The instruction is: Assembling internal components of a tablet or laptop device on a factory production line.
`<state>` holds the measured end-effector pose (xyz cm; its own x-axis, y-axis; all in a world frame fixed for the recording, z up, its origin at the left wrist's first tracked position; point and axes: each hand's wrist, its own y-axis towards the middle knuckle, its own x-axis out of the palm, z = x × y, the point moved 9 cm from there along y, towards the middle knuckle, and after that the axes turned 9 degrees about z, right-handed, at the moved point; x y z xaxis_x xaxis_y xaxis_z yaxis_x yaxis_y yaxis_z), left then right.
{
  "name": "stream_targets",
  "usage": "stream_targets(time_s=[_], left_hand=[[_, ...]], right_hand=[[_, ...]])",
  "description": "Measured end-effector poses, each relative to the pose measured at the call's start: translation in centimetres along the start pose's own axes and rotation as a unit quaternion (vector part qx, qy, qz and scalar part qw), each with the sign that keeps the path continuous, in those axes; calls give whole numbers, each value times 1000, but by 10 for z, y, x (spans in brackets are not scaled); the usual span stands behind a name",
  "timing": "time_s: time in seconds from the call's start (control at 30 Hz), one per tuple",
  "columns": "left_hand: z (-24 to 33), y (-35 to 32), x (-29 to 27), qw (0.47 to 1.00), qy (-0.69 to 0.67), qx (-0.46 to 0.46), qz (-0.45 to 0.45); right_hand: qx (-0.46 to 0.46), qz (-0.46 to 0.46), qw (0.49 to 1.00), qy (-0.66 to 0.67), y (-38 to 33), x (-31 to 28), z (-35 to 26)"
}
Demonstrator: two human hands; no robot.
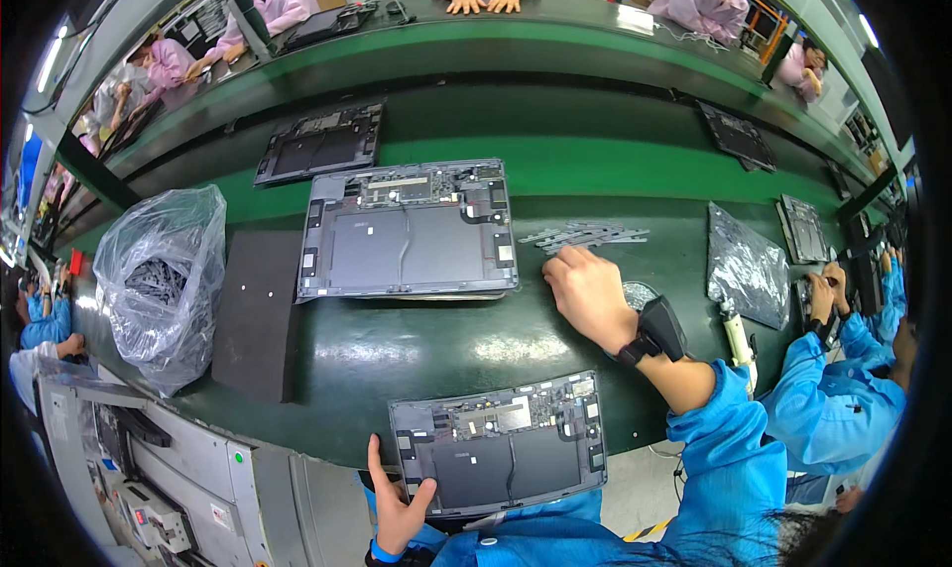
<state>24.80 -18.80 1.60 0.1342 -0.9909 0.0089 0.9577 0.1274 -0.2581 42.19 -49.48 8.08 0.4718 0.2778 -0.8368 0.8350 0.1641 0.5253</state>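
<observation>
- Left hand (400, 508) is wrapped around the near-left corner of an open grey laptop base (501, 443), the flat metal kind with the boards and dark battery panels showing. Thumb is up along the left edge and the fingers are curled onto the front lip, so it's holding that corner.
- That laptop base runs off to the right of the left hand, sitting at the near edge of the dark green bench (436, 354) and poking out a bit past it toward the body.
- Right hand (587, 291) is way out, up and to the right of that base, knuckles up and fingers bent down on the bench. Can't really tell if it's pinching anything; the fingertips are hidden under the hand.
- Just past its fingertips is a loose scatter of thin grey metal strips (585, 236), almost touching.
- A black wrist-worn device (656, 331) is strapped on right behind the hand, with a blue sleeve (729, 438) after that.
- Left of the right hand, close by, lies a second, bigger open grey laptop base (409, 232).
- Further left there's a black rectangular foam mat (256, 314), then a clear plastic bag of dark parts (164, 280).
- Right of the right hand: a crinkly dark plastic bag (746, 266) lying flat, and a white-handled tool (736, 334) near the wrist.
</observation>
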Motion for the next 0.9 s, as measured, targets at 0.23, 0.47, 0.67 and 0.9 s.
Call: stream_targets(time_s=[0.23, 0.47, 0.67, 0.9], left_hand=[[57, 18, -56, 928, 316, 179, 81], [132, 57, 65, 874, 318, 340, -136], [85, 76, 138, 839, 384, 294, -250], [63, 88, 151, 829, 374, 258, -326]], right_hand=[[26, -58, 994, 94, -4, -27, -20], [25, -142, 988, 50, -25, -16, 4], [46, -137, 988, 56, -28, -23, -11], [27, -124, 987, 103, -25, -28, -22]])
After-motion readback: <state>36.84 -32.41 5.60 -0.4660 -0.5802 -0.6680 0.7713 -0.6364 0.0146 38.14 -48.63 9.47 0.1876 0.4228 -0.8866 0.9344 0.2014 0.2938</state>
